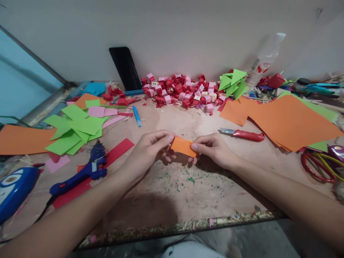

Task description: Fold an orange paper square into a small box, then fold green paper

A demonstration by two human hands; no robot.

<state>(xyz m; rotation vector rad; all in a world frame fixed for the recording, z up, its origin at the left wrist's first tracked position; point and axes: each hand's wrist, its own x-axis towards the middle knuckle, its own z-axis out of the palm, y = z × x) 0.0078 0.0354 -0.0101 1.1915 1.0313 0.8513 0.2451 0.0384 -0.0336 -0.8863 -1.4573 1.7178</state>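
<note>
A small orange paper piece (183, 146) is held up between both hands over the middle of the table. My left hand (154, 147) pinches its left end between thumb and fingers. At the other end, my right hand (211, 147) grips the lower right corner in the same way. The paper looks rectangular and lies tilted down to the right. Green specks (190, 179) are scattered on the wood below. The fingertips behind the paper are partly hidden.
A red utility knife (248, 135) lies right of my hands, its blade showing. A blue glue gun (91, 165) is near my left forearm. Red and pink folded pieces (182, 89) are heaped at the wall. Scissors (317, 166) lie far right; a phone (125, 68) leans at the back.
</note>
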